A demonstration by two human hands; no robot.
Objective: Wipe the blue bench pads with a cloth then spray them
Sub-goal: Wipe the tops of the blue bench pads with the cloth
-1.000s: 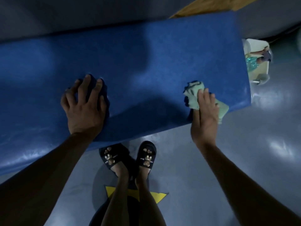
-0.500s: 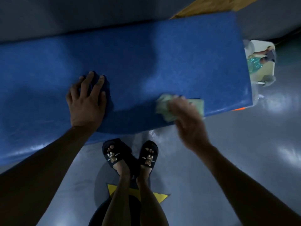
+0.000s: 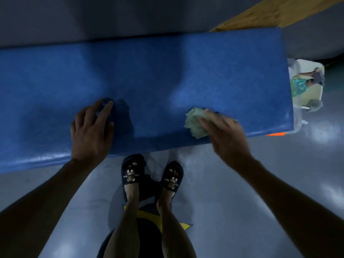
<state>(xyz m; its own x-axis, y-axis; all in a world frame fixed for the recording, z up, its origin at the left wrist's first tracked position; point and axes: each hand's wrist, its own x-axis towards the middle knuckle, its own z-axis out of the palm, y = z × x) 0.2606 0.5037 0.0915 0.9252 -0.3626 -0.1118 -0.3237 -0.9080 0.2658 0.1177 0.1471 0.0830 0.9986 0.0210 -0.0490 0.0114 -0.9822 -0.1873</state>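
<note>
We look straight down at a long blue vinyl bench pad [image 3: 167, 71] that runs across the middle of the frame, from the left edge almost to the right.

Left of centre, our left hand [image 3: 91, 131] rests on the pad near its front edge, fingers [image 3: 107, 108] spread and loosely bent over a dark blue cloth [image 3: 121, 116] that lies half under them. We cannot tell whether they grip it or only press on it.

Right of centre, our right hand [image 3: 226, 135], somewhat blurred, presses a crumpled pale green cloth [image 3: 195, 123] against the pad by the front edge, fingers curled over it.

To wipe well, we judge it best to keep the green cloth flat under the palm, use overlapping strokes, and cover the far edge and the right corner, with the left hand steadying us.

Below the pad, our feet in black slippers [image 3: 152, 174] stand on a glossy grey floor [image 3: 279, 174] with a yellow floor mark [image 3: 147, 216]. At the right edge, just beyond the pad's end, sits a pale plastic tub [image 3: 316, 66] of supplies; no spray bottle can be made out. Nothing blocks the strokes except the left hand.
</note>
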